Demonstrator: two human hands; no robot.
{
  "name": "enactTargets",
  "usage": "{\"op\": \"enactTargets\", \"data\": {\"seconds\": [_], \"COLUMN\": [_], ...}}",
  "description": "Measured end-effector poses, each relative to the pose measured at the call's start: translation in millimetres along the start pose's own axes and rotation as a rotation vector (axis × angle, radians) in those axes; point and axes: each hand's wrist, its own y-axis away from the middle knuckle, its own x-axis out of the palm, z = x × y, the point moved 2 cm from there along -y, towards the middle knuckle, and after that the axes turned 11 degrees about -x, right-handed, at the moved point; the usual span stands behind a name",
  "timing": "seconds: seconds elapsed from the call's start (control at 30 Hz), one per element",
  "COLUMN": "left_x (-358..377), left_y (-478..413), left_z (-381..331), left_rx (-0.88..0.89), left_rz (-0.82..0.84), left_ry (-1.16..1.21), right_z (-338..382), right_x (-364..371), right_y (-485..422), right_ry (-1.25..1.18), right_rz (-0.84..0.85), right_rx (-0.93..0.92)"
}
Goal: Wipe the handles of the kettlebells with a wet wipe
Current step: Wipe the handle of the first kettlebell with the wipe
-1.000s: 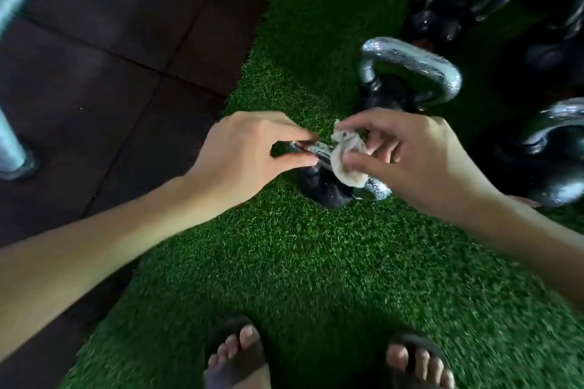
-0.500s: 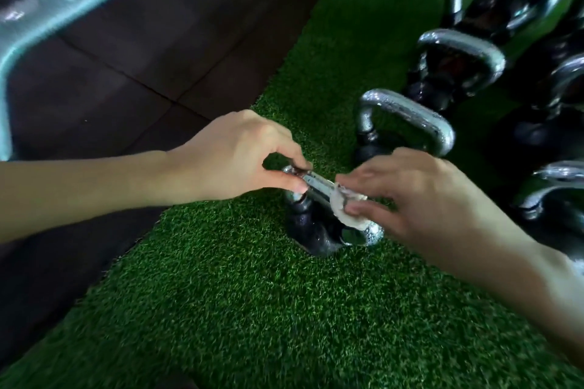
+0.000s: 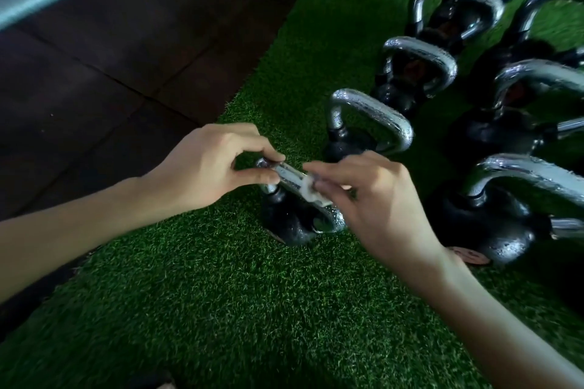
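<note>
- Left hand point(image 3: 202, 167) pinches one end of the handle point(image 3: 289, 174) of the nearest kettlebell point(image 3: 284, 221), near the turf's point(image 3: 221, 294) left edge.
- Right hand point(image 3: 373, 199) pinches the wet wipe point(image 3: 308, 189) round the handle's middle.
- Progress, judged: this handle is mid-wipe. Whether the other kettlebells point(image 3: 373, 123) are done cannot be told.

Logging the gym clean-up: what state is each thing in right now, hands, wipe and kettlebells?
Small kettlebell: standing on the turf, handle held by both hands.
Left hand: pinching one end of the handle.
Right hand: pinching the wipe against the handle.
Wipe: crumpled, pressed on the handle.
Other kettlebells: standing, untouched, handles shiny.
</note>
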Motion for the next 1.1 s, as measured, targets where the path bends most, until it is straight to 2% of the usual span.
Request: {"op": "enactTargets", "data": {"seconds": [0.17,0.3,0.53,0.7,0.93,1.1], "left_x": [-1,1,0,5,6,9], "left_y": [5,7,6,10,10,13], "left_z": [2,-3,-3,-11,-8,-12], "left_rx": [-0.005,-0.004,0.014,0.032,0.022,0.037], "left_rz": [-0.022,-0.037,-0.058,-0.086,-0.125,-0.128], "left_ry": [-0.022,0.001,-0.015,0.013,0.005,0.024], "right_z": [8,9,21,11,6,6], "right_x": [9,2,19,8,27,45], "right_y": [7,34,6,65,53,97], "right_ry": [0.109,0.134,0.196,0.179,0.109,0.017], "right_rz": [0.0,-0.068,-0.1,-0.224,-0.408,-0.612], "right_rx": [-0.065,-0.003,-0.075,0.052,0.021,0.224]}}
